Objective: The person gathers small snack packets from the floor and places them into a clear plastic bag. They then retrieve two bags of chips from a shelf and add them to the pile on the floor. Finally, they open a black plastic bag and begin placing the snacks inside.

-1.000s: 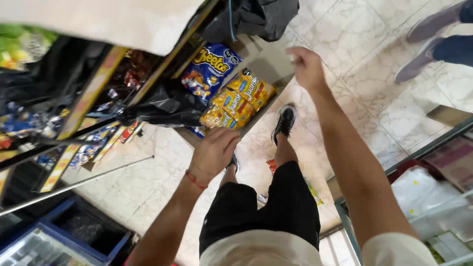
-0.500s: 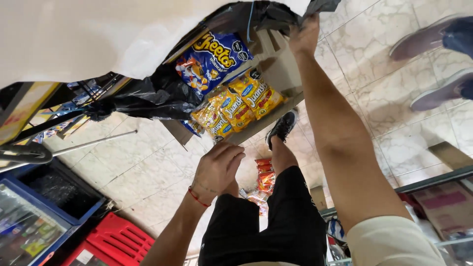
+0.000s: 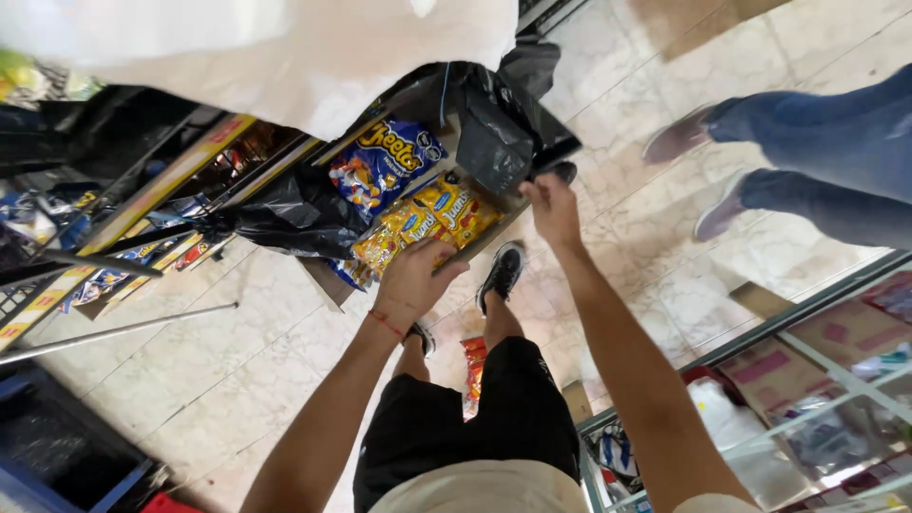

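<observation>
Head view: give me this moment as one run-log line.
left hand: on yellow snack bags in cardboard box | right hand: gripping box's far edge | nearby: blue snack bag, black plastic bag

A shallow cardboard box (image 3: 475, 242) of snack bags is held tilted above a tiled floor, its long sides running from lower left to upper right. Yellow-orange snack bags (image 3: 427, 223) lie flat in a glossy overlapping row along the box's near edge. A larger blue snack bag (image 3: 385, 161) with an orange picture lies against the far edge. Crumpled black plastic sheeting (image 3: 494, 123) drapes over the box's right end and bunches over its left end. The left hand (image 3: 413, 280) grips the near edge, fingers on the yellow bags. The right hand (image 3: 551, 209) grips the right corner beside the black plastic.
</observation>
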